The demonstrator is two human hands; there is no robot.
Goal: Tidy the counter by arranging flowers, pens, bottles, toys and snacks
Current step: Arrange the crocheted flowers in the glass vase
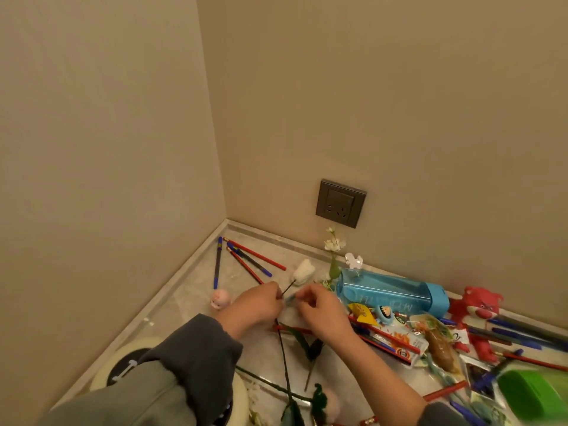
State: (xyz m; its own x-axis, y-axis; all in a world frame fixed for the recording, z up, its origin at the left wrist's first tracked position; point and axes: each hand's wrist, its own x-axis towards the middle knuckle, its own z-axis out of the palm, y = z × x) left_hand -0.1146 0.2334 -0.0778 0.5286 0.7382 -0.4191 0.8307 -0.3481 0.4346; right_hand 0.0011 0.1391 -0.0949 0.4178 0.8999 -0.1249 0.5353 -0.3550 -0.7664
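Pinching the thin dark stem (288,289) of a white flower (302,272) in the left grip (258,305), fingers curled round it, and holding the bloom tilted up and away just above the desk (184,318), near the corner of the walls. Pinching a small bluish piece (290,298) in the right grip (319,315), right beside the left fingertips, too blurred for telling what it is. Working in front of a loose fan of blue pens and red pencils (246,259) lying in the corner, with a small pink toy (219,298) just left of the left grip. Working beside a blue bottle (390,292) lying on its side along the wall to the right, a sprig of small white blossoms (333,244) rising at its left end. Reaching over dark-stemmed flowers (285,364) lying on the desk under the wrists, with snack packets (439,342), a red plush toy (481,309) and more pens (522,333) heaped further right.
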